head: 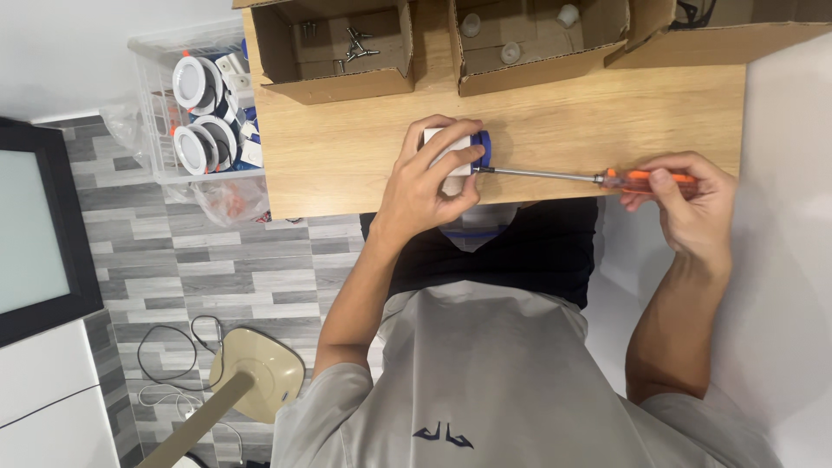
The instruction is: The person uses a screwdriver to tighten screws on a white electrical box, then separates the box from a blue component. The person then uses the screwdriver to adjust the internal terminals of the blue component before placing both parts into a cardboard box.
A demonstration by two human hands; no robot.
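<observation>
My left hand is closed around a small white part with a round blue piece on its right side, pressing it down on the wooden table. My right hand grips the orange handle of a screwdriver. The thin metal shaft runs left, and its tip touches the right side of the white and blue part. Most of that part is hidden under my left fingers.
Open cardboard boxes line the table's far edge: one holds screws, another holds small white caps. To the left stands a clear plastic bin of round white fittings. On the grey plank floor are a beige stand base and cables.
</observation>
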